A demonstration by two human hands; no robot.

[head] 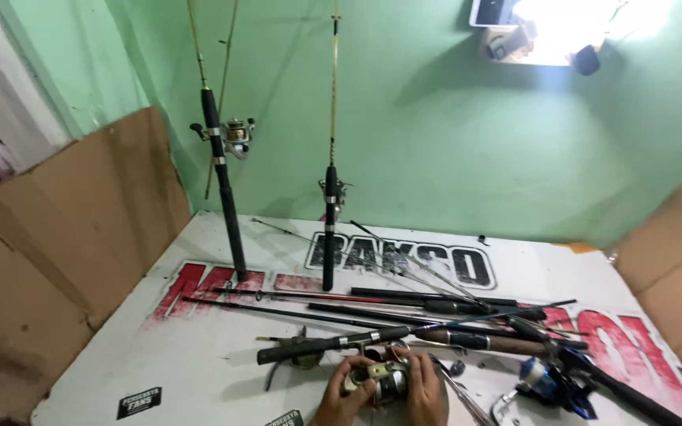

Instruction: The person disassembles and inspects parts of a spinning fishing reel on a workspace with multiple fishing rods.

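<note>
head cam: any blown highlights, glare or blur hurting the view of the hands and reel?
Head view: the window at top right is blown out white, detail lost. The green wall below it is evenly lit. Rods leaning on the wall cast soft shadows. The left hand and right hand around the spinning reel sit at the bottom edge, slightly soft and partly cropped.

At the near edge of the table [199, 371], the left hand [339, 402] and right hand [428, 394] close around a spinning reel [384, 381] between them. Just behind lies a pile of fishing rods [404, 312], stretching left to right. Another reel [546, 383] lies to the right. Farther back, two rods [226, 197] [330, 229] lean upright against the wall [436, 142]. Cardboard [57, 237] stands left of the table.
</note>
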